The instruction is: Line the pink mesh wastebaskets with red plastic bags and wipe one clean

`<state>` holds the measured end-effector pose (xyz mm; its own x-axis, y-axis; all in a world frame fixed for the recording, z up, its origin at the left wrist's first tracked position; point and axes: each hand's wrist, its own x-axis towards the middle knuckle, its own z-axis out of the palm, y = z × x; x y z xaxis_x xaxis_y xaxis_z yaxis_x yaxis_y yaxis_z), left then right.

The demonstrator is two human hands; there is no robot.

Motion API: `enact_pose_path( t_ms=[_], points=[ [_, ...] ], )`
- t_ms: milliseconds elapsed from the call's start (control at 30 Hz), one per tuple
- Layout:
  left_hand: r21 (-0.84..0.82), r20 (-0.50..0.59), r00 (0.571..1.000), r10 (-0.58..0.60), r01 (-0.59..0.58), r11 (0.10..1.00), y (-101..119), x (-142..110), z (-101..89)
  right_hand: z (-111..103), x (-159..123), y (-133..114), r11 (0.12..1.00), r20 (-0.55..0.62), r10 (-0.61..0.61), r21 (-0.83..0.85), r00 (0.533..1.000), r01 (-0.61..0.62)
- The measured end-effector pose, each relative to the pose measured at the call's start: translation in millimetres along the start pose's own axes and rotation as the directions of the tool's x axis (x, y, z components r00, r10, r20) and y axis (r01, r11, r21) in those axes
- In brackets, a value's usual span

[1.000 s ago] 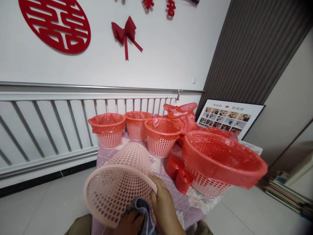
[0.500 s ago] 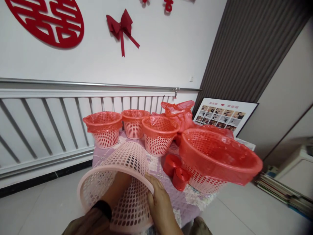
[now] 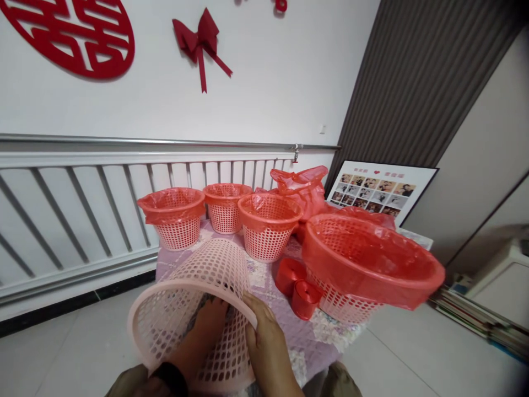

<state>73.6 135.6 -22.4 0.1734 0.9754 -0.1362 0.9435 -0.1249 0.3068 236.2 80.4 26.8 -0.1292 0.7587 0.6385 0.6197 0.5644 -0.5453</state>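
A pale pink mesh basket (image 3: 206, 264) lies tilted on its side at the near edge of a small table with a lilac patterned cloth (image 3: 297, 336), its mouth turned toward me. My left hand (image 3: 211, 318) reaches deep inside it, against the bottom, with a grey cloth partly showing under the fingers. My right hand (image 3: 266, 342) is closed on the basket's rim at the right side, thumb inside and fingers outside.
Three small pink baskets lined with red bags (image 3: 173, 218) (image 3: 225, 207) (image 3: 268, 226) stand at the table's back. A lined basket (image 3: 367, 264) sits at the right, with two red bag rolls (image 3: 297, 284) beside it. A white radiator (image 3: 82, 204) lies behind, a photo frame (image 3: 380, 190) and stacked books (image 3: 475, 320) right.
My left hand, holding the grey cloth outside the basket's mouth a second ago, has gone inside the basket down to its bottom. My right hand has kept hold of the rim.
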Motion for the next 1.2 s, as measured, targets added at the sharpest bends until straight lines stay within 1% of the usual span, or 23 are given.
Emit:
enact_pose_path(
  t_ms=[100, 233, 300, 367, 467, 567, 767, 933, 1200],
  points=[
    [0.103, 0.083, 0.996, -0.019, 0.01, 0.995, 1.9, -33.4, 10.3, 0.2, 0.6, -2.5, 0.999, 0.019, 0.036, 0.004, 0.999, -0.037],
    [0.136, 0.188, 0.981, -0.045, 0.019, 0.991, 6.0, -80.3, 14.6, 1.4, 2.6, -4.9, 0.997, 0.033, 0.077, 0.005, 0.997, -0.077],
    [0.137, 0.246, 0.968, -0.047, 0.013, 0.99, 4.1, -96.8, 16.9, 2.8, 3.6, -5.7, 0.997, 0.023, 0.078, 0.017, 0.997, -0.078],
    [0.139, 0.289, 0.956, -0.046, 0.006, 0.99, -0.2, -107.1, 21.3, 4.1, 4.6, -6.9, 0.997, 0.009, 0.076, 0.029, 0.997, -0.077],
    [0.149, 0.314, 0.948, -0.051, 0.004, 0.989, -5.6, -113.8, 28.6, 4.4, 5.5, -9.6, 0.994, 0.005, 0.096, 0.049, 0.995, -0.096],
    [0.152, 0.293, 0.955, -0.053, 0.008, 0.988, -3.6, -116.3, 30.1, 2.9, 4.9, -10.7, 0.991, -0.002, 0.121, 0.063, 0.993, -0.121],
    [0.155, 0.256, 0.965, -0.053, 0.013, 0.988, 9.0, -120.9, 19.9, -1.1, 0.1, -4.9, 0.984, -0.044, 0.156, 0.096, 0.987, -0.152],
    [0.167, 0.255, 0.965, -0.068, 0.026, 0.986, 16.0, -124.1, 12.7, -3.5, -4.5, 0.1, 0.981, -0.064, 0.169, 0.109, 0.984, -0.161],
    [0.189, 0.201, 0.975, -0.092, 0.054, 0.981, 25.3, -131.6, 10.0, -6.7, -13.7, 3.0, 0.968, -0.095, 0.222, 0.142, 0.97, -0.208]
  ],
)
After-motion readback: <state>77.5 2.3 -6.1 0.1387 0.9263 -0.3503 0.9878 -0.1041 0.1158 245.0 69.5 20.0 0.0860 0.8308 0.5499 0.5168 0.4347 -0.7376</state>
